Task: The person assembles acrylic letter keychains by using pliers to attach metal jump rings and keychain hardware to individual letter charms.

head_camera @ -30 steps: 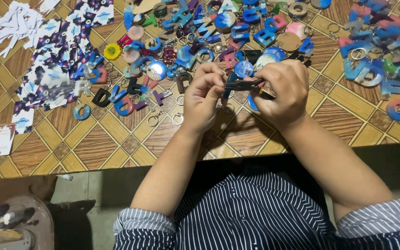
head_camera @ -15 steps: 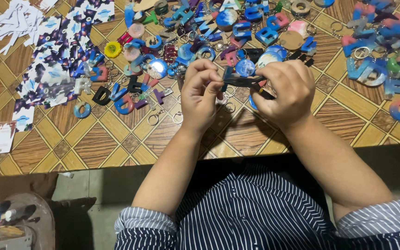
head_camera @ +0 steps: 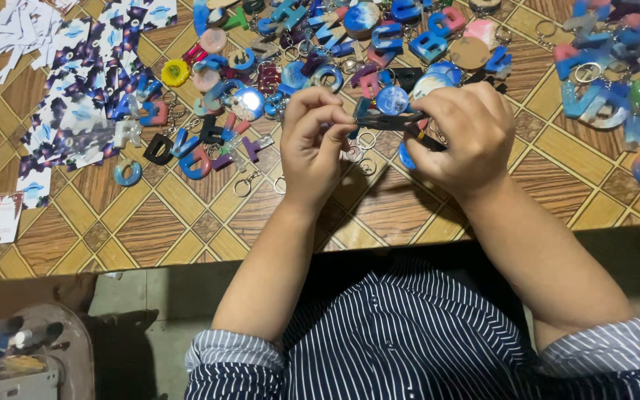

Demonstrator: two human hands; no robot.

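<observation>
Hands barely shifted, right hand (head_camera: pixel 462 133) gripping black pliers (head_camera: pixel 398 122), left hand (head_camera: pixel 318 137) pinching their tip, pens in grey tray (head_camera: pixel 31 354).

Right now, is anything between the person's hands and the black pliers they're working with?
Nothing visible. The right hand already grips the black pliers, and the left hand pinches at their tip. What the left fingers hold there is too small to tell.

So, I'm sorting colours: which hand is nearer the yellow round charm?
Left. The left hand sits right of the yellow round charm; the right hand is farther right, beyond the left hand.
</observation>
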